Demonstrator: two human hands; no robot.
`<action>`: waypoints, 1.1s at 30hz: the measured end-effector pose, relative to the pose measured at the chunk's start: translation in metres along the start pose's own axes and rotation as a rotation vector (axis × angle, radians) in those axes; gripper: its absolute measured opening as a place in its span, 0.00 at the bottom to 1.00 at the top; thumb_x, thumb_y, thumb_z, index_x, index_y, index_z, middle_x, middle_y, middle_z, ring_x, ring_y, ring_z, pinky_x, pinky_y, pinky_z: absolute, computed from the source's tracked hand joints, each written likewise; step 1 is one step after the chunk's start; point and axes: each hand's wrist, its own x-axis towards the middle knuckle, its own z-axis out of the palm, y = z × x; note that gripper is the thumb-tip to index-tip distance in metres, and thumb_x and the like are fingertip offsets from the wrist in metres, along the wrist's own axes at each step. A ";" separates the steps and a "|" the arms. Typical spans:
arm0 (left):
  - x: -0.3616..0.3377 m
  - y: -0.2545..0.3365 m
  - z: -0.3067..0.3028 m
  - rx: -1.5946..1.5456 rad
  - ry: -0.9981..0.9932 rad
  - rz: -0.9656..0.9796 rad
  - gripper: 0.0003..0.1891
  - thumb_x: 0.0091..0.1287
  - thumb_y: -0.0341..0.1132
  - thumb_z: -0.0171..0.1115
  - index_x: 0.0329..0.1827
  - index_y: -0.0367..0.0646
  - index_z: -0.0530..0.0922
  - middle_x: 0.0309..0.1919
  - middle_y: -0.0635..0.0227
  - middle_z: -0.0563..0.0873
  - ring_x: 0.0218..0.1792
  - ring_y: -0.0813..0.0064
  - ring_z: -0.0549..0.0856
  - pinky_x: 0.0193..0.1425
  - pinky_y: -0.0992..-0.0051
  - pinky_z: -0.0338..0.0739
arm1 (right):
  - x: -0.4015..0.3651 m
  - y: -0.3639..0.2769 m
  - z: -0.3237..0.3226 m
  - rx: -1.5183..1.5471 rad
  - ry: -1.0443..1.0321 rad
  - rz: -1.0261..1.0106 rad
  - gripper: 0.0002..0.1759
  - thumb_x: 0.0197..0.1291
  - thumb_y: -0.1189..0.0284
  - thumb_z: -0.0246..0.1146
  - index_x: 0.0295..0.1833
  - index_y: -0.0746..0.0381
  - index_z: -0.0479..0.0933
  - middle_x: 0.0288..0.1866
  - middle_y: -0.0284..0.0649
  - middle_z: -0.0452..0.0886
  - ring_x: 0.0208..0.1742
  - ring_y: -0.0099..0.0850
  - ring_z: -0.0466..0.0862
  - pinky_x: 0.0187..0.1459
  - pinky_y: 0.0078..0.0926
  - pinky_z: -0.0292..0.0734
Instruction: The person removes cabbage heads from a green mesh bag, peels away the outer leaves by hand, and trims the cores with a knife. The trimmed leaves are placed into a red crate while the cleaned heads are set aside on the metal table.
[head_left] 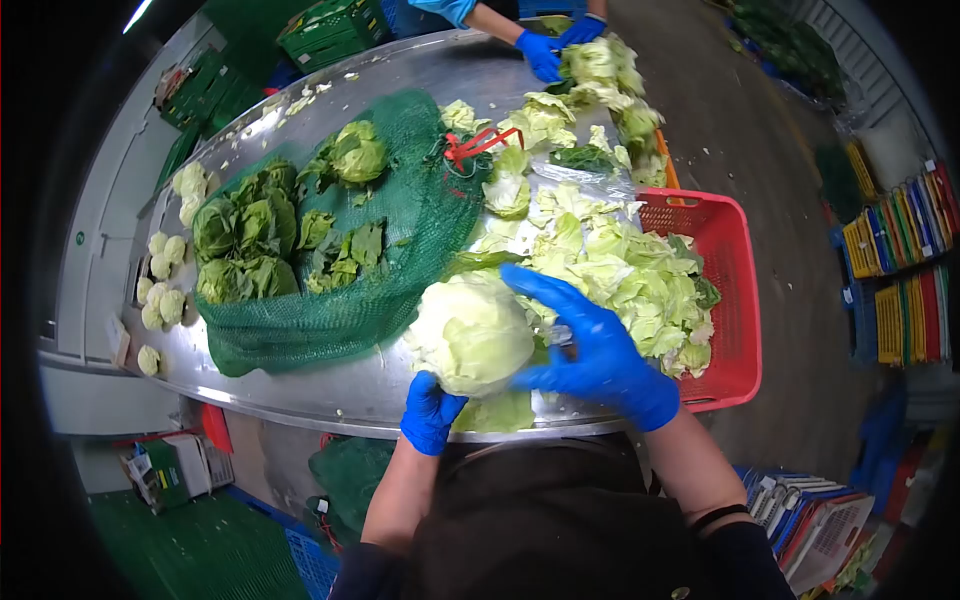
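A pale, trimmed cabbage [475, 335] is held up over the near edge of the metal table. My left hand [430, 412], in a blue glove, grips it from below on its left side. On the other side my right hand [605, 355], also gloved in blue, has its fingers spread around the cabbage's right flank. Something small and shiny shows by its palm; I cannot make out what it is. Behind the cabbage lies a green net sack [415, 135] with dark-leaved cabbages [245, 225] on it. Loose leaves [610, 270] are heaped to the right.
A red crate [735, 250] stands at the table's right edge, leaves spilling over it. Several pale heads [165, 305] sit along the table's left side. Across the table, a co-worker's blue-gloved hands [540, 58] touch another cabbage. Stacked coloured crates [905, 225] stand far right.
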 end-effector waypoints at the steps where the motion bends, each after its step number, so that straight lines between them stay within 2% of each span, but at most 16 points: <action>1: 0.000 0.001 -0.005 0.008 0.018 -0.024 0.52 0.48 0.39 0.77 0.75 0.44 0.54 0.71 0.58 0.65 0.70 0.55 0.66 0.73 0.51 0.61 | 0.004 -0.004 0.012 -0.152 0.056 -0.141 0.20 0.49 0.74 0.72 0.50 0.61 0.81 0.37 0.29 0.84 0.31 0.15 0.77 0.35 0.14 0.72; 2: 0.000 0.001 -0.013 0.017 0.015 -0.008 0.50 0.48 0.34 0.74 0.75 0.44 0.54 0.70 0.59 0.65 0.70 0.56 0.66 0.73 0.54 0.61 | 0.007 0.001 0.017 -0.150 0.053 -0.142 0.20 0.49 0.74 0.72 0.50 0.61 0.81 0.37 0.29 0.84 0.31 0.15 0.77 0.35 0.14 0.72; 5: 0.000 0.004 -0.002 -0.026 0.041 0.062 0.48 0.54 0.42 0.72 0.75 0.45 0.53 0.71 0.59 0.64 0.71 0.56 0.64 0.74 0.52 0.59 | 0.013 0.014 0.024 -0.019 -0.087 -0.238 0.18 0.51 0.73 0.71 0.49 0.61 0.81 0.34 0.32 0.83 0.28 0.17 0.78 0.32 0.16 0.73; 6: -0.001 0.008 0.003 0.071 0.068 0.059 0.52 0.51 0.56 0.72 0.76 0.50 0.53 0.73 0.60 0.60 0.72 0.53 0.62 0.73 0.45 0.55 | 0.011 0.007 0.019 0.136 -0.120 -0.002 0.17 0.53 0.70 0.70 0.48 0.64 0.80 0.37 0.34 0.84 0.29 0.21 0.80 0.34 0.20 0.75; 7: -0.003 0.011 0.005 0.064 0.074 0.068 0.52 0.51 0.56 0.72 0.76 0.50 0.53 0.73 0.60 0.60 0.72 0.53 0.62 0.73 0.45 0.55 | 0.008 0.003 0.016 0.289 -0.152 0.237 0.17 0.56 0.66 0.69 0.47 0.66 0.79 0.40 0.36 0.84 0.30 0.25 0.82 0.36 0.24 0.78; 8: -0.005 0.015 0.006 0.002 0.066 0.069 0.53 0.50 0.59 0.71 0.76 0.53 0.53 0.74 0.60 0.59 0.72 0.52 0.60 0.73 0.43 0.54 | 0.007 0.006 0.011 0.393 -0.200 0.447 0.16 0.56 0.67 0.68 0.46 0.66 0.79 0.33 0.34 0.83 0.31 0.23 0.82 0.34 0.20 0.77; 11: -0.012 0.031 0.006 -0.033 0.049 0.078 0.53 0.50 0.66 0.67 0.76 0.57 0.52 0.75 0.61 0.56 0.74 0.50 0.57 0.73 0.42 0.53 | 0.000 0.038 0.000 0.582 -0.258 0.526 0.16 0.56 0.70 0.68 0.49 0.64 0.79 0.33 0.35 0.83 0.23 0.15 0.74 0.25 0.16 0.69; 12: -0.015 0.036 0.005 -0.062 0.031 0.087 0.51 0.51 0.66 0.65 0.76 0.56 0.53 0.75 0.61 0.57 0.73 0.50 0.58 0.73 0.42 0.53 | 0.003 0.048 0.003 0.578 -0.274 0.526 0.16 0.56 0.70 0.68 0.49 0.64 0.79 0.33 0.35 0.83 0.23 0.15 0.74 0.25 0.16 0.69; 14: -0.019 0.046 0.003 -0.090 0.016 0.102 0.50 0.52 0.66 0.63 0.76 0.55 0.53 0.74 0.60 0.57 0.73 0.49 0.58 0.73 0.42 0.54 | 0.007 0.063 0.013 -0.471 0.020 0.204 0.21 0.57 0.65 0.69 0.53 0.63 0.78 0.37 0.32 0.84 0.38 0.17 0.81 0.29 0.13 0.69; 15: -0.018 0.052 0.003 -0.094 0.064 0.098 0.49 0.53 0.66 0.62 0.76 0.54 0.54 0.74 0.59 0.58 0.72 0.49 0.60 0.73 0.43 0.55 | 0.013 0.050 0.024 -0.470 0.019 0.201 0.21 0.57 0.65 0.69 0.53 0.63 0.78 0.37 0.32 0.84 0.38 0.17 0.81 0.29 0.13 0.69; 17: -0.023 0.060 -0.002 -0.098 0.117 0.090 0.49 0.54 0.65 0.61 0.75 0.53 0.55 0.73 0.58 0.60 0.72 0.50 0.61 0.73 0.43 0.55 | 0.027 0.010 0.059 0.454 0.098 0.497 0.24 0.58 0.64 0.69 0.58 0.61 0.76 0.43 0.33 0.84 0.41 0.19 0.81 0.32 0.16 0.73; 19: -0.031 0.071 -0.011 0.047 0.032 0.135 0.47 0.54 0.61 0.63 0.75 0.51 0.56 0.72 0.58 0.62 0.71 0.51 0.64 0.73 0.45 0.57 | 0.037 0.005 0.092 0.436 0.035 0.552 0.23 0.58 0.66 0.69 0.58 0.61 0.77 0.47 0.32 0.82 0.43 0.19 0.79 0.36 0.17 0.74; 21: -0.042 0.081 -0.024 0.093 0.029 0.154 0.48 0.54 0.61 0.64 0.75 0.51 0.55 0.72 0.58 0.62 0.71 0.52 0.64 0.73 0.45 0.57 | 0.046 0.006 0.127 0.186 0.023 0.141 0.19 0.58 0.69 0.68 0.54 0.62 0.80 0.44 0.31 0.84 0.25 0.10 0.71 0.23 0.10 0.64; 25: -0.065 0.109 -0.056 0.261 0.091 0.276 0.50 0.53 0.63 0.66 0.75 0.51 0.55 0.72 0.58 0.62 0.71 0.53 0.64 0.72 0.46 0.59 | 0.058 -0.012 0.148 0.461 0.005 0.409 0.15 0.58 0.68 0.69 0.50 0.61 0.82 0.37 0.28 0.82 0.28 0.12 0.73 0.24 0.12 0.66; 29: -0.083 0.133 -0.070 0.130 0.182 0.311 0.52 0.51 0.66 0.66 0.75 0.52 0.54 0.72 0.59 0.62 0.72 0.53 0.63 0.73 0.46 0.58 | 0.066 -0.009 0.174 0.617 -0.172 0.457 0.12 0.61 0.68 0.66 0.48 0.61 0.80 0.35 0.34 0.85 0.16 0.13 0.68 0.17 0.14 0.61; 33: -0.090 0.157 -0.046 0.090 0.240 0.368 0.46 0.58 0.68 0.55 0.75 0.52 0.55 0.71 0.58 0.63 0.68 0.50 0.68 0.69 0.45 0.64 | 0.094 -0.014 0.218 0.424 -0.211 0.462 0.16 0.66 0.66 0.59 0.54 0.65 0.76 0.37 0.37 0.85 0.13 0.14 0.66 0.15 0.13 0.59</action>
